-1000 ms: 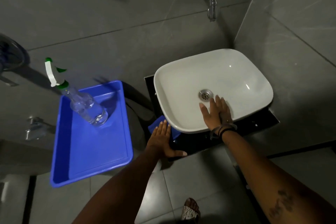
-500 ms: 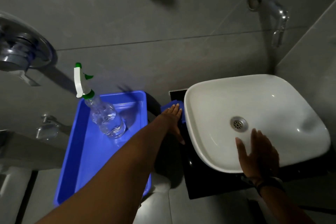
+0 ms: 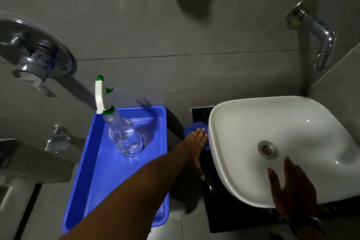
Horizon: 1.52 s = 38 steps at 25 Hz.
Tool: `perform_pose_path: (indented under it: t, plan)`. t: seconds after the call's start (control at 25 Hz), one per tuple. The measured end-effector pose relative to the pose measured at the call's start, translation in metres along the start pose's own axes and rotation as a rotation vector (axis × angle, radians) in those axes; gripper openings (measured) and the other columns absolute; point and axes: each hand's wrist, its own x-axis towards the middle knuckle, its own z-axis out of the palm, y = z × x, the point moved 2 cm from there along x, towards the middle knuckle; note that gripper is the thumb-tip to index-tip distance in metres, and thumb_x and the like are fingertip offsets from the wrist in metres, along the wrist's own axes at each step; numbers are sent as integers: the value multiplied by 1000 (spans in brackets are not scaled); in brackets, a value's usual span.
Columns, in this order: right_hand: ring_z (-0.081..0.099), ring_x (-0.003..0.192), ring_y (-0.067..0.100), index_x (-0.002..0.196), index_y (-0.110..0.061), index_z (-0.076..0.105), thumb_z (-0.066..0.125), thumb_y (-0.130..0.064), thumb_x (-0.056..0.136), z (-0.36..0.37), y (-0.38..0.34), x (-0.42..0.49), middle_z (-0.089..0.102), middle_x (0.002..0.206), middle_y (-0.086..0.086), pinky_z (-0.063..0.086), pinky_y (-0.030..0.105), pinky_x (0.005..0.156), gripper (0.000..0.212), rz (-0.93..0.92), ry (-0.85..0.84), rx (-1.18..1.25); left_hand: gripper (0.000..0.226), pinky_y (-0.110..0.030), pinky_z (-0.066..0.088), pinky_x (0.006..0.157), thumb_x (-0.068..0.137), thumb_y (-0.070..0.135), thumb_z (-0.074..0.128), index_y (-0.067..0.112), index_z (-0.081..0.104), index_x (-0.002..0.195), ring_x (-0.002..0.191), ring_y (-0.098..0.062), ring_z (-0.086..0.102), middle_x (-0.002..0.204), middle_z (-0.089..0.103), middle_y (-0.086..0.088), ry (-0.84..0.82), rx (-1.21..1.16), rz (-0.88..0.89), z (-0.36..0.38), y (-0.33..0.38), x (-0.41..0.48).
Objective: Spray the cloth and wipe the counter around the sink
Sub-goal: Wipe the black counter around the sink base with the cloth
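Observation:
My left hand lies flat on a blue cloth, pressing it onto the black counter along the left side of the white sink. Most of the cloth is hidden under my hand and the sink's rim. My right hand rests open on the sink's near rim, fingers spread toward the drain. A clear spray bottle with a white and green trigger head stands in the blue tray to the left.
A chrome tap sticks out of the grey tiled wall above the sink. A round chrome mixer handle is on the wall at the left, with a smaller valve below it. Grey floor tiles lie beneath.
My left hand has slid the cloth from the counter's front corner back along the sink's left side. The view has swung left, so the sink now sits further right.

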Motion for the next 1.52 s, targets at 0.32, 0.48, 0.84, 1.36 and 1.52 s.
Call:
perform_pose_path:
  t: [0.32, 0.48, 0.84, 1.36, 1.52]
  plan:
    - [38, 136, 34, 139, -7, 40, 23, -65, 86, -10, -7, -9, 49, 143, 16, 30, 55, 112, 81, 15, -17, 36, 150, -50, -22, 115, 54, 65, 84, 3, -7, 156, 151, -39, -15, 164, -15, -23, -25, -60, 106, 83, 94, -105]
    - [29, 142, 26, 141, -10, 38, 15, -67, 80, -9, -3, -14, 42, 149, 9, 18, 52, 118, 86, -8, -59, -1, 144, -47, -28, 112, 61, 63, 83, 3, -7, 156, 152, -38, -15, 165, -16, -19, -33, -61, 72, 98, 109, -120]
    - [32, 141, 28, 140, -13, 40, 17, -71, 82, 0, 2, -17, 45, 147, 9, 21, 50, 118, 85, -65, -30, -88, 150, -43, -7, 126, 53, 71, 81, 9, -6, 157, 154, -31, -14, 166, -15, -16, -70, -63, -100, 8, 36, -35]
    - [48, 129, 31, 137, -18, 46, 19, -65, 84, 9, 6, -10, 57, 136, 9, 38, 53, 106, 76, -135, -40, -125, 150, -42, -2, 127, 54, 66, 85, 10, -8, 157, 154, -29, -11, 166, -14, -14, -66, 170, -24, -64, -41, 68]
    - [51, 128, 32, 135, -15, 49, 12, -69, 83, 1, -2, -13, 58, 136, 11, 42, 55, 105, 83, -139, -61, -137, 154, -45, 0, 126, 51, 64, 87, 7, -9, 157, 154, -33, -11, 166, -15, -18, -79, 175, -1, -53, -31, 49]
